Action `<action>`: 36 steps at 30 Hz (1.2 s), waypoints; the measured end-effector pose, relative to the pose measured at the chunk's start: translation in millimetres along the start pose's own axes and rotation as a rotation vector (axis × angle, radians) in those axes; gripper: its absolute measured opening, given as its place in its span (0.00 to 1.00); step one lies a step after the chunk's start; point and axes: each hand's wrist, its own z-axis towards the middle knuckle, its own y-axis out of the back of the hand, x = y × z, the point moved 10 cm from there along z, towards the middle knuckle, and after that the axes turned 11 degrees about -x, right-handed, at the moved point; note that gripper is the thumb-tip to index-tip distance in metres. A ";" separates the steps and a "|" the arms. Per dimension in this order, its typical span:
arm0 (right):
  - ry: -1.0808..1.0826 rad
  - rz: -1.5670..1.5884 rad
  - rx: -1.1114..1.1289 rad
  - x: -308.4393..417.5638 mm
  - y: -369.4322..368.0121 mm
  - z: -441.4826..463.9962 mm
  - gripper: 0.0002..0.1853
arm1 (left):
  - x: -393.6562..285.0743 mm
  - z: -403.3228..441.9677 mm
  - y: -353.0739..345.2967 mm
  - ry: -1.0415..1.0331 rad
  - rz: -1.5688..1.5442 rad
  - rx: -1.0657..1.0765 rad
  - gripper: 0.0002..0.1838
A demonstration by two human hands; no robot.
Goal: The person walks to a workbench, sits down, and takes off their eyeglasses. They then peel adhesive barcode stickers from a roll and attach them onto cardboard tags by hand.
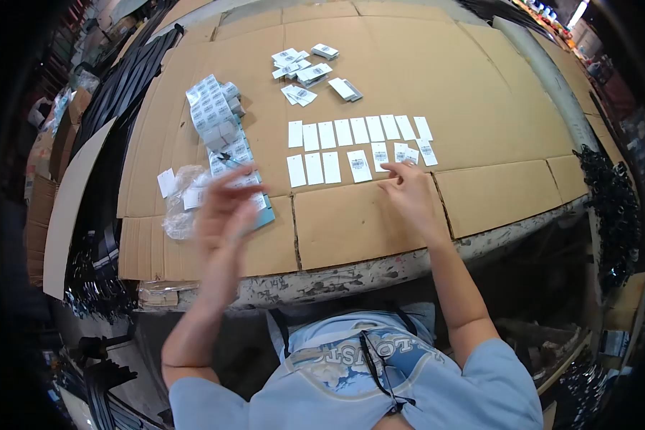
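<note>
My left hand (pixel 229 215) is smeared by motion above the sheet of printed barcode labels (pixel 229 161); its fingers cannot be read clearly. At the near row of white hang tags, my right hand (pixel 411 193) has its thumb and index finger curved with a gap between them and nothing visible in it. Its fingertips are close to a barcoded tag (pixel 379 156). Another barcoded tag (pixel 359 165) lies to its left, and one more (pixel 427 152) to its right. Plain white tags (pixel 313 168) continue the row leftward. Behind them runs a second row of blank tags (pixel 358 130).
Stacks of tags (pixel 312 74) sit farther back on the cardboard-covered table (pixel 437 72). A label roll (pixel 211 107) stands at the left. Crumpled clear plastic (pixel 180 222) lies near my left hand. Black straps (pixel 125 86) hang along the left edge.
</note>
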 end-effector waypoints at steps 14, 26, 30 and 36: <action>0.185 -0.297 0.236 13.9 -64.3 53.4 0.29 | 116.9 -69.9 -23.3 0.035 0.278 0.070 0.11; 0.104 0.262 0.147 32.2 -39.4 46.8 0.07 | 125.7 -45.4 -24.0 0.056 0.110 -0.112 0.12; -0.055 0.518 0.221 39.6 -41.4 34.9 0.07 | 132.8 -41.0 -31.6 0.081 0.144 -0.075 0.14; -0.167 0.556 0.418 53.3 -80.3 -2.9 0.07 | 161.3 -30.0 -42.0 0.281 -0.182 -0.104 0.21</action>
